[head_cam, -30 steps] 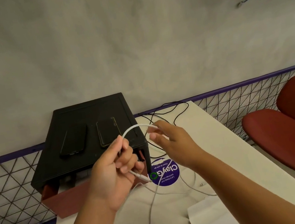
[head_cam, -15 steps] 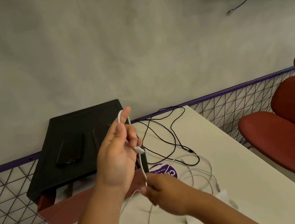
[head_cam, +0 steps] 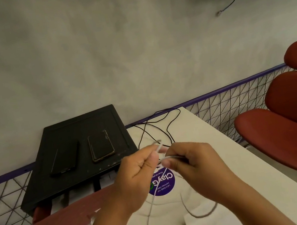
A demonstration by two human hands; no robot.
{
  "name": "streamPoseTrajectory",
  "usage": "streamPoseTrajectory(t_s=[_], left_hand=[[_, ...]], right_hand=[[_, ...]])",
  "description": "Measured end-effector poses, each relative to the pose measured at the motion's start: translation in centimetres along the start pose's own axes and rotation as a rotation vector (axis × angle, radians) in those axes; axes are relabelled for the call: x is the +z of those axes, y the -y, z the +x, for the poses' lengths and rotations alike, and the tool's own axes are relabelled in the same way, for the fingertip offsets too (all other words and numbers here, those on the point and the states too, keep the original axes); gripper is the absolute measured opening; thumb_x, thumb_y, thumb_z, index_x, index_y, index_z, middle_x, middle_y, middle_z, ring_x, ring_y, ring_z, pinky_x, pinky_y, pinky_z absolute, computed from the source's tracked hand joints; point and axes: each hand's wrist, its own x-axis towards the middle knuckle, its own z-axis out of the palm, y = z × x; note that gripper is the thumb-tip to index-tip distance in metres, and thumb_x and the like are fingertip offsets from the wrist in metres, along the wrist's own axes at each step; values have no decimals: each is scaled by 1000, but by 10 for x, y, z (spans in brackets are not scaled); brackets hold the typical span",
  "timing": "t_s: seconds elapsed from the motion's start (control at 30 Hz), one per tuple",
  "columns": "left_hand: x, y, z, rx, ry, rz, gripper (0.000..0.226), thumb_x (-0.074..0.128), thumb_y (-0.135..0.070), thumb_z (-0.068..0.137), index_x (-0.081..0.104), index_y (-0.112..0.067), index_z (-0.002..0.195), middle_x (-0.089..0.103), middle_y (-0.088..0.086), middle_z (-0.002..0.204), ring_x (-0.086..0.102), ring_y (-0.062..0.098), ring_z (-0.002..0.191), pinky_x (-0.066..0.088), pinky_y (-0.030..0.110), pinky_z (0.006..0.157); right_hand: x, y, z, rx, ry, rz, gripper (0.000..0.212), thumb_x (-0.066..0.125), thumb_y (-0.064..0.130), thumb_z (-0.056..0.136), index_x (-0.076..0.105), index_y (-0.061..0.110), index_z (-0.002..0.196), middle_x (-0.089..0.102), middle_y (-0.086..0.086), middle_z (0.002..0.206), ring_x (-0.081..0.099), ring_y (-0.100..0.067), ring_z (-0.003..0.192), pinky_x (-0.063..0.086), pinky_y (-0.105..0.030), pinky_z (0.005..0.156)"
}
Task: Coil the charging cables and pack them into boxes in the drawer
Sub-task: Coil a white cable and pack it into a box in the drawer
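— How far along?
— Early, I'd judge. The white cable (head_cam: 150, 208), mid-frame, has barely one loop. The black cable (head_cam: 167, 126) lies loose on the counter (head_cam: 230, 157), and the drawer (head_cam: 67, 218) at lower left gapes.
— Hands?
— The left hand (head_cam: 134, 175) pinches the loop and the right hand (head_cam: 194, 165) pinches the strand beside it, raised close together. Blur hides the finer grip.
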Motion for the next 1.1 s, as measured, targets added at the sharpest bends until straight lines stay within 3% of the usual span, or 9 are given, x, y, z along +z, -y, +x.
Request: streamPoseTrajectory(t_s=[0.13,0.27,0.4,0.5,0.57,0.73,0.9,1.0,1.1], left_hand=[[6,-12,-4,-30,39,-104,33,46,-52,84,65,-28,72,60,-7,65,60,8,67,49,22,65],[7,-23,-9,-145,123,-351,27,56,-46,73,59,-26,56,46,-6,47,46,7,47,44,21,54],[11,-26,-12,-284,172,-867,38,82,-38,58,52,-15,54,31,-7,35,28,4,31,40,22,41],[14,-26,-12,-375,125,-992,34,81,-27,62,51,-13,56,31,-5,36,27,4,29,37,20,37],[17,-28,-11,-394,5,-868,24,71,-19,73,52,-12,60,36,-1,42,32,6,33,41,21,42],[20,-16,-16,-306,-246,-32,5,64,-25,82,61,-26,85,66,5,81,66,17,76,52,27,62],[17,-21,-21,-361,-207,71,2,67,-19,82,67,-19,80,60,-5,52,55,0,46,38,11,44],[9,-20,-22,-372,-187,135,12,67,-14,82,68,-25,87,64,-1,56,60,3,53,43,12,51],[0,-24,-24,-341,-240,177,12,68,-13,82,69,-25,86,62,-10,53,59,-2,52,40,8,46]], right_hand=[[-6,1,-5,27,-99,133,15,64,37,77,49,38,74,56,19,60,56,2,66,42,-10,55],[-8,-2,-4,-27,-58,169,16,59,53,79,49,42,82,53,25,78,54,2,72,41,-9,58],[-6,-4,0,-95,-49,141,11,42,53,83,52,51,80,53,16,89,52,-5,80,40,-12,66],[-3,-5,1,-34,-15,175,20,42,49,88,47,37,73,55,19,73,50,-3,67,40,-13,60],[-1,-4,3,25,-43,217,24,43,43,93,47,30,72,54,20,62,48,-2,58,39,-14,55],[1,-10,7,160,-228,268,20,48,29,92,52,22,73,55,19,57,52,4,55,40,-10,49],[4,-13,5,186,-291,136,18,49,33,91,54,20,79,53,10,59,53,9,64,41,-7,53],[4,-11,5,113,-251,-109,16,43,37,92,49,24,83,52,10,65,52,-6,59,36,-12,48],[0,-11,5,25,-243,-182,14,43,36,92,45,28,81,52,9,64,48,-7,58,34,-17,52]])
